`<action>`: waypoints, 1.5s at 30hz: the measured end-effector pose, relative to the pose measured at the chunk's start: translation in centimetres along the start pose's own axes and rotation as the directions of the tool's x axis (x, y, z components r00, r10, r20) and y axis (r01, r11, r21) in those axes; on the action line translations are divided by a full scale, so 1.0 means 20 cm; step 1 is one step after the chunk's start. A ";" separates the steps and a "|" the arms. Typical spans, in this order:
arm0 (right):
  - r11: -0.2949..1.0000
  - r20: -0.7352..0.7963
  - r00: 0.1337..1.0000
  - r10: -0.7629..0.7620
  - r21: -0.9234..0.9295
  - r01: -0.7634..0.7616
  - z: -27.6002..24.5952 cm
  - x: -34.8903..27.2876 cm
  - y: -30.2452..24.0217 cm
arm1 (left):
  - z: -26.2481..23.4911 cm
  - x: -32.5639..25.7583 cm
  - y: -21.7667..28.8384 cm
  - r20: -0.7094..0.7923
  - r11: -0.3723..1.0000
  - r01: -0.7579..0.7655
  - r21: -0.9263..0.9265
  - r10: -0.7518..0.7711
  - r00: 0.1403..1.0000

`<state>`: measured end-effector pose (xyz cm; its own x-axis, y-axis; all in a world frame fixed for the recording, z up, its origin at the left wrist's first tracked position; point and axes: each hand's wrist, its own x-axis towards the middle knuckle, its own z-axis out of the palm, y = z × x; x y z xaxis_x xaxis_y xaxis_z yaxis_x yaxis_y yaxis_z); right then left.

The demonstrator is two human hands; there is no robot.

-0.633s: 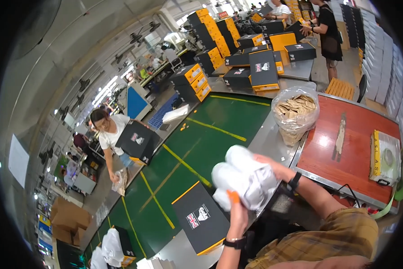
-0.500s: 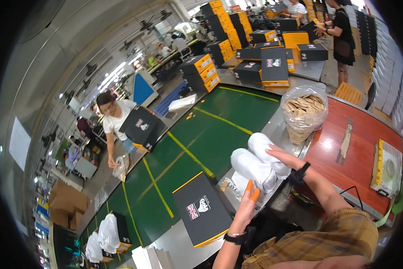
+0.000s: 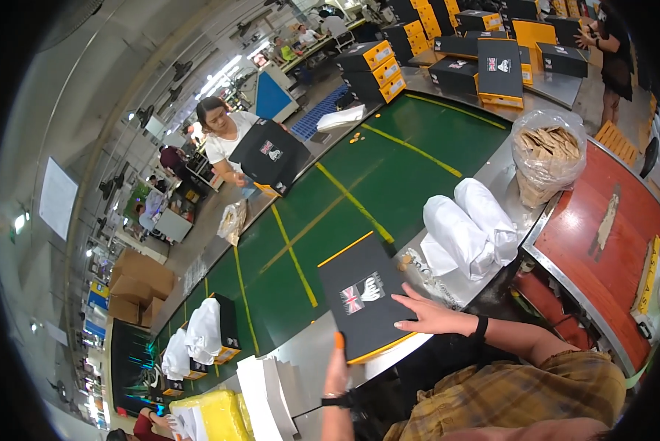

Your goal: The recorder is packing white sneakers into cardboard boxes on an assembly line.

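Observation:
A flat black box with orange edges and a printed flag lies at the near edge of the green conveyor belt. My right hand reaches over the box's right edge, its fingers spread and nothing gripped. My left hand is at the near left corner of the box, seen edge-on, with an orange finger cot and the fingers stretched out. Whether it touches the box I cannot tell. Two white paper-wrapped bundles lie side by side on the metal ledge, right of the box.
A clear bag of brown paper pieces stands beside the red tabletop. White paper sheets lie left of my left hand. Across the green belt, a person handles another black box. Wrapped bundles in boxes sit farther left.
Both hands have left the white bundles, which now lie on the ledge, and moved to the black box. The view has shifted. The person opposite has let go of the small clear bag.

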<state>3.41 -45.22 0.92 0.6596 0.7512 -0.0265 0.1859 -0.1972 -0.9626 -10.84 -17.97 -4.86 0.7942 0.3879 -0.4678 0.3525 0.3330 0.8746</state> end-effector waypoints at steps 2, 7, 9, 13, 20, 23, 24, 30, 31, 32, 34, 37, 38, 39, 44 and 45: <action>0.821 -0.064 0.996 -0.069 -0.570 0.020 0.01 0.01 -0.02 | 0.13 -0.10 0.01 0.168 0.982 -0.065 -0.176 0.095 0.981; 0.769 0.082 0.987 -0.141 -0.619 0.161 -0.04 -0.03 -0.04 | -0.03 -0.17 -0.07 -0.024 0.982 -0.030 0.184 0.035 0.999; 0.768 0.192 0.979 -0.075 -0.615 0.179 -0.06 -0.04 -0.01 | -0.04 -0.25 -0.03 -0.131 0.939 -0.082 0.333 0.132 0.982; 0.832 0.328 0.939 -0.100 -0.491 0.260 -0.12 0.03 0.03 | -0.10 -0.43 0.24 -0.219 0.967 -0.244 -0.075 0.223 0.950; 0.882 0.396 0.797 -0.455 0.080 0.464 -0.31 0.15 -0.67 | 0.53 -0.59 0.77 0.041 0.884 -0.392 -0.255 0.415 0.909; 0.880 0.320 0.846 -0.426 -0.069 0.469 -0.39 0.13 -0.90 | 0.62 -0.50 0.78 0.495 0.885 -0.460 0.078 0.366 0.788; 0.885 0.311 0.874 -0.374 -0.161 0.437 -0.41 0.12 -0.94 | 0.68 -0.49 0.80 0.526 0.759 -0.584 0.288 0.384 0.759; 0.956 0.302 0.909 -0.287 0.039 0.289 -0.73 0.11 -0.90 | 0.40 -0.27 0.79 0.185 0.860 -0.401 0.316 0.359 0.915; 0.978 0.274 0.943 -0.191 0.130 0.160 -0.80 0.16 -0.81 | 0.29 -0.18 0.74 0.118 0.857 -0.323 0.403 0.301 0.946; 0.977 0.239 0.964 -0.114 0.206 0.065 -0.87 0.13 -0.83 | 0.16 -0.06 0.68 0.029 0.847 -0.232 0.479 0.248 0.968; 0.959 0.203 0.978 -0.053 0.285 -0.007 -1.01 0.13 -0.76 | 0.00 0.17 0.58 -0.073 0.859 0.020 0.512 0.020 0.997; 0.979 0.171 0.985 -0.004 0.203 -0.031 -1.15 0.12 -0.72 | -0.05 0.35 0.49 -0.039 0.821 0.152 0.550 -0.157 0.987; 0.979 0.160 0.987 -0.005 0.203 -0.028 -1.18 0.12 -0.69 | -0.03 0.38 0.48 0.007 0.838 0.151 0.524 -0.181 0.983; 0.983 0.153 0.988 -0.015 0.182 -0.014 -1.21 0.13 -0.66 | -0.02 0.43 0.47 0.013 0.837 0.145 0.528 -0.179 0.984; 0.955 0.140 0.987 -0.076 0.296 0.032 -1.26 0.14 -0.62 | -0.03 0.55 0.50 -0.017 0.877 0.123 0.464 -0.131 0.991; 0.955 0.151 0.986 -0.077 0.295 0.029 -1.29 0.14 -0.63 | -0.06 0.55 0.54 0.001 0.894 0.073 0.442 -0.081 0.997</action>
<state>21.70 -56.93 19.86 0.5262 0.8504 0.0072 -0.0179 0.0195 -0.9996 1.05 -9.10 -0.70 0.7632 0.3589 -0.5373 0.5917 -0.0540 0.8044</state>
